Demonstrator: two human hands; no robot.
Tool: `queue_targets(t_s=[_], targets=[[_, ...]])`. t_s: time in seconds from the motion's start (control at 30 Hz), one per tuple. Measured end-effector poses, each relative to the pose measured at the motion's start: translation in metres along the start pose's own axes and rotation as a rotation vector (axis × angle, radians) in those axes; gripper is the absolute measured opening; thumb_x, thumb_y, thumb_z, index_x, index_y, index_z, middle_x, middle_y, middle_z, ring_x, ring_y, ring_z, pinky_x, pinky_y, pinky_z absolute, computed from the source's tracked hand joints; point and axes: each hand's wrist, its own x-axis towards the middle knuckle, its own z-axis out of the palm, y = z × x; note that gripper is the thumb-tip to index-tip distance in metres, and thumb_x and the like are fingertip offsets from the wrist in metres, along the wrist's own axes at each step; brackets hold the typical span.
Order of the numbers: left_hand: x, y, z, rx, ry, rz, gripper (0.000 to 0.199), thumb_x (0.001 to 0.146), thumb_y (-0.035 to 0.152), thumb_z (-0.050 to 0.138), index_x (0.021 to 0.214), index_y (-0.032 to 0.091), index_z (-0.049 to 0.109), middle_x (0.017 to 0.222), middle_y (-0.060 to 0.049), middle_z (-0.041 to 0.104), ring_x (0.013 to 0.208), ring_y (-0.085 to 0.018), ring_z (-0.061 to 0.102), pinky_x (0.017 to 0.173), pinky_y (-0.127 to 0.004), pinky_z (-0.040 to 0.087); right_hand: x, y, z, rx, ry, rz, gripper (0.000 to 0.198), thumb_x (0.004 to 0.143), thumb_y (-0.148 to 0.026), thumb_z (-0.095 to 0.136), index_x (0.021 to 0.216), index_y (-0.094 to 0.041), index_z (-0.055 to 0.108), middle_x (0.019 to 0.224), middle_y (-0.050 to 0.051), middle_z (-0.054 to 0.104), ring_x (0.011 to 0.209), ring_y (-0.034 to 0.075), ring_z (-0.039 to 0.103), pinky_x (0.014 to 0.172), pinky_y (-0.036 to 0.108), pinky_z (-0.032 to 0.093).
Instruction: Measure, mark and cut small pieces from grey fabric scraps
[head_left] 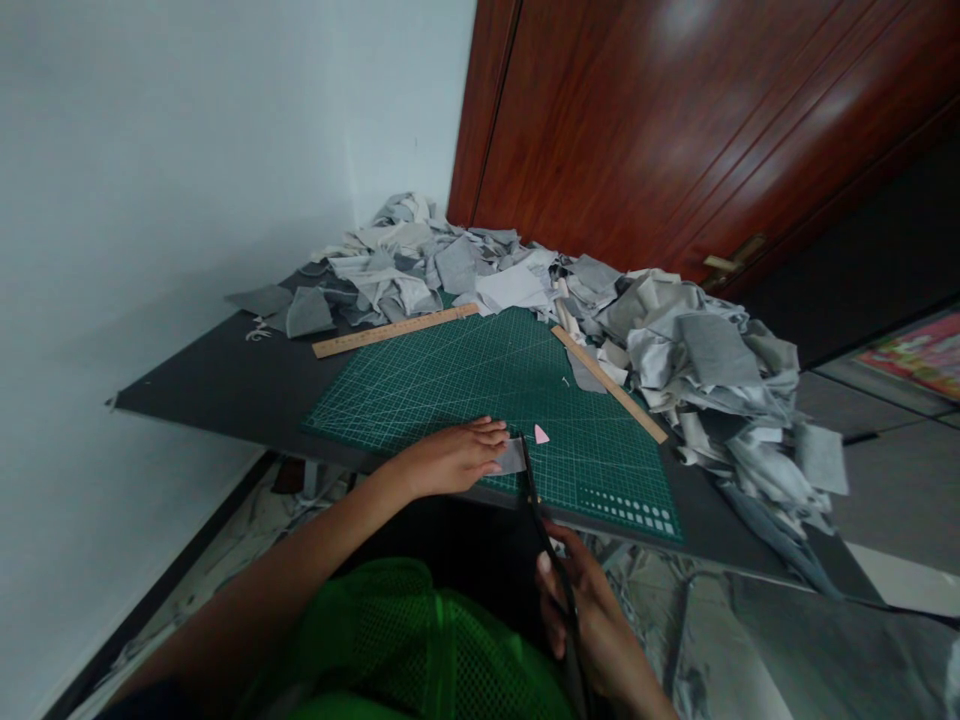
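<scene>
Pinning the grey fabric piece [512,456] flat with our left hand [450,460], fingers spread over it, we've got it at the near edge of the green cutting mat [465,380]. Our right hand [589,610] is wrapped around the scissors [544,530], blades running away from us, tip at the piece's right edge; how far apart the blades are, we cannot tell. A pink chalk [541,434] lies just beyond. Open mat ahead; rulers [394,330] and scrap heaps [675,350] sit farther out.

Head camera looks down, tilted, near table [225,385].
</scene>
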Motion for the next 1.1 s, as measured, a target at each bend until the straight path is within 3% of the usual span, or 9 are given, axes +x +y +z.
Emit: queue_targets(t_s=[0.27,0.43,0.8,1.1], targets=[[0.000,0.001,-0.002,-0.006,-0.009,0.010,0.038,0.101,0.024,0.057,0.137,0.012,0.060,0.150,-0.014,0.054,0.149,-0.021,0.038,0.127,-0.037,0.023,0.000,0.006,-0.002,-0.044,0.001,-0.006,0.075,0.091,-0.063,0.065,0.148,-0.023,0.037,0.060,-0.011,0.046,0.041,0.006,0.037,0.040,0.017,0.033],[-0.001,0.000,-0.002,-0.033,0.007,0.012,0.036,0.101,0.025,0.058,0.137,0.019,0.061,0.151,-0.009,0.054,0.149,-0.020,0.039,0.127,-0.037,0.023,-0.002,0.007,-0.004,-0.072,0.021,0.005,0.077,0.091,-0.064,0.064,0.150,-0.023,0.036,0.063,-0.009,0.050,0.042,0.006,0.038,0.041,0.018,0.034],[-0.001,0.000,-0.001,-0.073,0.028,0.006,0.037,0.101,0.025,0.058,0.138,0.019,0.061,0.151,-0.008,0.054,0.149,-0.020,0.039,0.127,-0.037,0.024,-0.001,0.014,-0.006,-0.078,0.011,-0.026,0.070,0.095,-0.060,0.062,0.149,-0.024,0.038,0.066,-0.009,0.051,0.043,0.006,0.039,0.040,0.019,0.034],[-0.001,-0.001,-0.001,-0.072,0.031,0.012,0.038,0.100,0.024,0.059,0.137,0.019,0.061,0.150,-0.009,0.056,0.148,-0.020,0.040,0.127,-0.038,0.025,-0.003,-0.004,0.001,-0.055,-0.010,-0.021,0.082,0.086,-0.067,0.068,0.146,-0.019,0.040,0.060,-0.011,0.048,0.041,0.006,0.036,0.038,0.018,0.035]])
